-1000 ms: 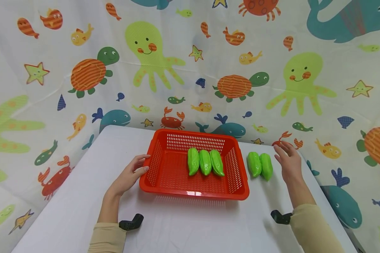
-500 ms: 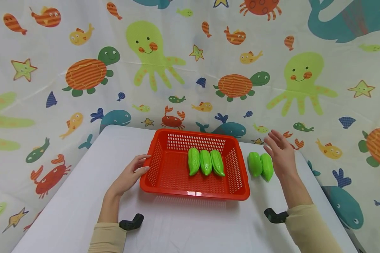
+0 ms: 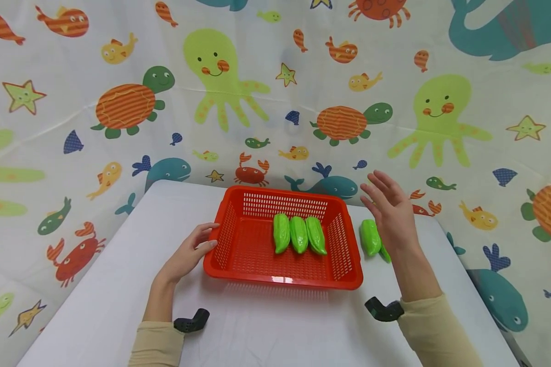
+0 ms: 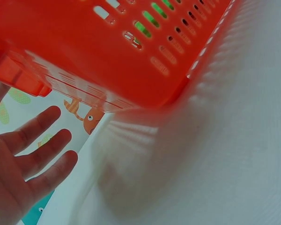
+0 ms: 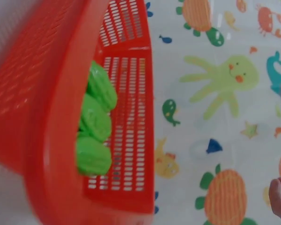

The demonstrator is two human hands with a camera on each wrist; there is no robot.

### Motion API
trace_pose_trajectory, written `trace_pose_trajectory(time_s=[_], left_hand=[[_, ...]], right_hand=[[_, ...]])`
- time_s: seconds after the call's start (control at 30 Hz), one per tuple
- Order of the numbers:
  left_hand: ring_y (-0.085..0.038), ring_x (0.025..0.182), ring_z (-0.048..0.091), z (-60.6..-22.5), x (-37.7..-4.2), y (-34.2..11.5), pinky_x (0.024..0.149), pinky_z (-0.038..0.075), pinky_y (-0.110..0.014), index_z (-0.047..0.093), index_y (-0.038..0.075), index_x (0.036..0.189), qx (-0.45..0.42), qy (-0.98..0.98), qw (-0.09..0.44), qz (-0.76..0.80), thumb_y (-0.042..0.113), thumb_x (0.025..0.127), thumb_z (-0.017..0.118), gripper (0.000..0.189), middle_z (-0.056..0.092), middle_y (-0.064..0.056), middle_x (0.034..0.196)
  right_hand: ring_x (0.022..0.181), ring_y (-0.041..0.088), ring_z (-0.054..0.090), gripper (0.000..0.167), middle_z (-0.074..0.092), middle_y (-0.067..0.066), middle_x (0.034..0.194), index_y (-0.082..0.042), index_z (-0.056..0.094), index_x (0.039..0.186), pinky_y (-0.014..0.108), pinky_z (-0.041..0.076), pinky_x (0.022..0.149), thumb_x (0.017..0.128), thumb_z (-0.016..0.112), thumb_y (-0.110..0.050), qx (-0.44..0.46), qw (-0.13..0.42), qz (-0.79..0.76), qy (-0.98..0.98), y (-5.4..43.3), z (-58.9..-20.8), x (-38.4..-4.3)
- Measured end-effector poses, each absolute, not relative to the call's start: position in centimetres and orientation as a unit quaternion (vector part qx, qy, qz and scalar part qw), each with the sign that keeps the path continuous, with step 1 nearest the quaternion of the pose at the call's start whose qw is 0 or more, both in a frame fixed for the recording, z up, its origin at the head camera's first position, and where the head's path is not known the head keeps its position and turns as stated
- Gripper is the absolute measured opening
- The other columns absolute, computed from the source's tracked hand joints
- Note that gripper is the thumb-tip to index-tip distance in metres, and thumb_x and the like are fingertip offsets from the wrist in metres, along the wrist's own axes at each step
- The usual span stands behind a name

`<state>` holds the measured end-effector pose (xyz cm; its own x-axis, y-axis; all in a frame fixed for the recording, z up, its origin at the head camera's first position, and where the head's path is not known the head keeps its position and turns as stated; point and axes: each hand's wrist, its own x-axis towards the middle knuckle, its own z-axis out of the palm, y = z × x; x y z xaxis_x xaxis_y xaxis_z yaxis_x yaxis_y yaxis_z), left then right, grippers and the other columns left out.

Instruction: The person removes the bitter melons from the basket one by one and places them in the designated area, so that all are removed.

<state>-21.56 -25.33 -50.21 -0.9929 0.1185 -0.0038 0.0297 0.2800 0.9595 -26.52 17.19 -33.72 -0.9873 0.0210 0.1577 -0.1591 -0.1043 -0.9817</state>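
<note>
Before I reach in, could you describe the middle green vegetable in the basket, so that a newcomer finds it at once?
On the white table, find the red basket with slotted sides. Inside it, three glossy green vegetables lie side by side in a row. The middle vegetable is the only one with a neighbour on both sides.

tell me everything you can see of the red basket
The red basket is a wide, rectangular, open-topped container with rounded corners and a smooth, slightly glossy rim; it looks like plastic. Rows of slots pierce its walls, and its floor is a fine grid. It sits upright on the white table, with three green vegetable-like pieces side by side on its floor, right of centre. The person's left hand appears to touch the rim at its left end.
</note>
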Motion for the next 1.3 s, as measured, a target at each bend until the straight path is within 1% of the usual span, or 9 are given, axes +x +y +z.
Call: trace_pose_trajectory(time_s=[0.13,0.27,0.33,0.5,0.77,0.9,1.07,1.3], left_hand=[[-0.042,0.136,0.034,-50.2,-21.5,-25.3,0.098,0.044,-0.060,0.039,0.022,0.145,0.048,0.800,0.037,0.596,0.035,0.097,0.058,0.053,0.038,-0.019,0.148],[-0.041,0.135,0.036,-50.2,-21.5,-25.3,0.098,0.043,-0.060,0.039,0.024,0.145,0.046,0.800,0.037,0.596,0.036,0.097,0.058,0.053,0.039,-0.018,0.149],[-0.039,0.135,0.037,-50.2,-21.5,-25.3,0.099,0.043,-0.060,0.040,0.026,0.144,0.041,0.800,0.036,0.598,0.036,0.097,0.059,0.052,0.039,-0.016,0.148],[-0.039,0.134,0.037,-50.3,-21.5,-25.4,0.097,0.045,-0.059,0.040,0.026,0.144,0.047,0.798,0.035,0.600,0.036,0.097,0.059,0.051,0.040,-0.017,0.147],[-0.039,0.134,0.037,-50.3,-21.6,-25.4,0.096,0.047,-0.057,0.041,0.026,0.143,0.044,0.797,0.037,0.601,0.035,0.097,0.059,0.051,0.040,-0.017,0.147],[-0.039,0.135,0.037,-50.3,-21.6,-25.4,0.097,0.046,-0.058,0.041,0.027,0.144,0.039,0.797,0.039,0.602,0.035,0.097,0.060,0.051,0.040,-0.016,0.147],[-0.039,0.135,0.036,-50.5,-21.7,-25.4,0.098,0.045,-0.059,0.041,0.027,0.144,0.039,0.799,0.037,0.599,0.036,0.096,0.060,0.052,0.040,-0.016,0.148],[-0.037,0.135,0.037,-50.7,-21.8,-25.4,0.097,0.047,-0.055,0.042,0.027,0.143,0.036,0.797,0.033,0.602,0.034,0.095,0.062,0.052,0.040,-0.013,0.148]], right_hand=[[0.132,0.025,0.047,0.059,0.043,0.002,0.149,-0.022,0.044,0.146,0.029,0.043,0.103,0.092,0.067,-0.032,0.072,0.063,0.732,-0.675,16.0,-33.0,-26.6],[0.130,0.024,0.048,0.057,0.043,0.004,0.148,-0.021,0.044,0.145,0.031,0.042,0.105,0.093,0.066,-0.031,0.092,0.067,0.732,-0.672,14.9,-32.6,-27.4],[0.130,0.025,0.047,0.057,0.043,0.005,0.148,-0.019,0.043,0.146,0.034,0.040,0.107,0.094,0.066,-0.030,0.106,0.067,0.734,-0.667,14.3,-32.5,-28.1],[0.130,0.028,0.047,0.056,0.044,0.005,0.147,-0.018,0.043,0.146,0.045,0.035,0.112,0.095,0.064,-0.029,0.123,0.056,0.725,-0.676,12.6,-32.9,-30.2],[0.131,0.027,0.045,0.057,0.044,0.006,0.148,-0.017,0.043,0.147,0.043,0.037,0.110,0.095,0.065,-0.026,0.131,0.026,0.713,-0.688,10.6,-35.2,-33.8],[0.131,0.026,0.046,0.058,0.045,0.004,0.147,-0.017,0.044,0.146,0.042,0.038,0.109,0.094,0.066,-0.028,0.131,0.008,0.709,-0.693,9.8,-36.6,-35.3],[0.130,0.024,0.048,0.058,0.046,0.004,0.147,-0.018,0.044,0.146,0.041,0.040,0.108,0.094,0.066,-0.030,0.130,-0.004,0.694,-0.708,9.1,-38.1,-36.7],[0.132,0.024,0.047,0.058,0.046,0.006,0.147,-0.021,0.045,0.145,0.043,0.039,0.109,0.093,0.067,-0.034,0.154,-0.010,0.669,-0.727,8.6,-40.4,-37.6]])
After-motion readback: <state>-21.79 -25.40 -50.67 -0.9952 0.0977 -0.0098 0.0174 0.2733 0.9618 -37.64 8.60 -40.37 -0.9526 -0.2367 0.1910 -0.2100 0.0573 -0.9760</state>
